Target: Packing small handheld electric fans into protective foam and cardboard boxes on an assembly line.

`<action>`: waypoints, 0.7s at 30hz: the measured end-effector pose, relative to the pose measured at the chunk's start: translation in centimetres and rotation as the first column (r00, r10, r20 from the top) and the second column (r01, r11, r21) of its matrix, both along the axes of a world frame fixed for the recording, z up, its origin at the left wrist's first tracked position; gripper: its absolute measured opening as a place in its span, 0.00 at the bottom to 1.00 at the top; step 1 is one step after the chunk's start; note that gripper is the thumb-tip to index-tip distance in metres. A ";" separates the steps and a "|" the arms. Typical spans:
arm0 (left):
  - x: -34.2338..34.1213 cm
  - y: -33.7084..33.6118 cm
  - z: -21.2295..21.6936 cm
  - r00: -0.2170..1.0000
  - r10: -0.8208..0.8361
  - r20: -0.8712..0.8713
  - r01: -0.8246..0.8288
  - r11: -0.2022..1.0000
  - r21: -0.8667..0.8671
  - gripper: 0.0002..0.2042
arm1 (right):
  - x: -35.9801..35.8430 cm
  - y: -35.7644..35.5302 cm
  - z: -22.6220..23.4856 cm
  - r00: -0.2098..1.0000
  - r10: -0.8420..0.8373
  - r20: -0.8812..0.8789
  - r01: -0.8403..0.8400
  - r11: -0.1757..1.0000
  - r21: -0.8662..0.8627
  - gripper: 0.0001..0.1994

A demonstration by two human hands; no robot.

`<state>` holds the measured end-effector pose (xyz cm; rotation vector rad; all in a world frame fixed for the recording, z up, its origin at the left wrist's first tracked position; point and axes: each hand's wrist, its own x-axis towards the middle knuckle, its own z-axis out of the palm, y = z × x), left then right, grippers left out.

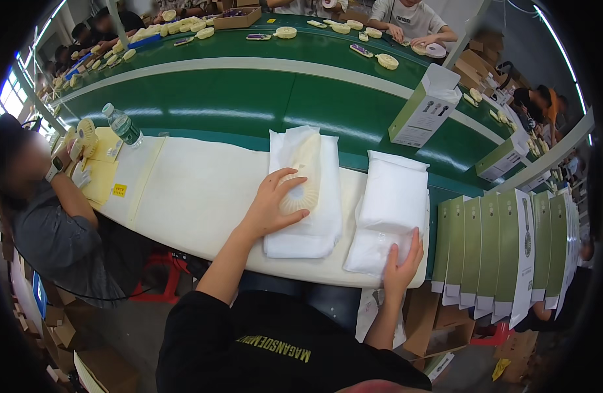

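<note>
A cream handheld fan [307,193] lies in a clear plastic bag, its round head toward me and its handle pointing away. My left hand [267,206] curls over the fan's head, fingers on the far side and thumb on the near side. Beneath the fan is a stack of flat white bags [298,247]. To the right lies a second stack of white bags [394,190], its near part folded or overlapping. My right hand [402,263] rests along the near right edge of that stack, fingers stretched out and not wrapped round anything.
Green-and-white boxes [488,249] stand in a row at the right edge. One tall open box [425,108] stands on the green conveyor [236,98]. A water bottle [123,124] is at the far left, near a co-worker's arm [75,196]. More fans lie across the conveyor.
</note>
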<state>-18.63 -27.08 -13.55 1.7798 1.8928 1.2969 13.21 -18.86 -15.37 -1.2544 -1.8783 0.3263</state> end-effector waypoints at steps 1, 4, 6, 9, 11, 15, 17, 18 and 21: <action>0.0 0.0 0.1 1.000 -0.002 0.002 0.002 1.000 0.009 0.30 | 0.0 0.0 0.0 1.000 -0.002 0.002 0.002 1.000 0.009 0.29; 0.2 -0.4 0.1 1.000 0.024 -0.006 -0.024 0.999 -0.026 0.30 | 0.1 -0.3 -0.2 0.999 -0.001 0.038 0.002 1.000 -0.025 0.29; 0.2 -0.3 0.0 1.000 0.024 -0.008 -0.025 0.999 -0.023 0.29 | 0.1 -0.3 -0.2 0.999 -0.004 0.037 0.004 1.000 -0.016 0.29; 0.3 -0.3 -0.1 1.000 0.025 -0.015 -0.026 0.999 -0.035 0.29 | 0.1 -0.3 -0.3 0.999 -0.010 0.032 0.010 1.000 -0.017 0.29; 0.3 -0.2 0.0 1.000 0.024 -0.018 -0.025 0.999 -0.036 0.29 | 0.1 -0.2 -0.2 1.000 -0.007 0.019 0.007 1.000 -0.027 0.29; 0.2 -0.3 -0.1 1.000 0.020 -0.018 -0.021 0.999 -0.039 0.28 | -0.2 -0.3 -0.2 1.000 -0.009 0.015 0.009 1.000 -0.003 0.28; 0.2 -0.3 0.0 1.000 0.017 -0.018 -0.018 0.999 -0.042 0.28 | -0.3 -0.3 -0.1 1.000 -0.012 0.016 0.012 1.000 0.010 0.28; 0.2 -0.2 0.0 1.000 0.015 -0.008 -0.015 0.999 -0.048 0.28 | -0.3 -0.3 -0.1 1.000 -0.014 0.015 0.014 1.000 0.008 0.28; 0.2 -0.1 -0.1 1.000 0.008 0.015 -0.007 0.998 -0.062 0.28 | -0.3 -0.3 0.0 1.000 -0.021 0.019 0.021 1.000 0.002 0.28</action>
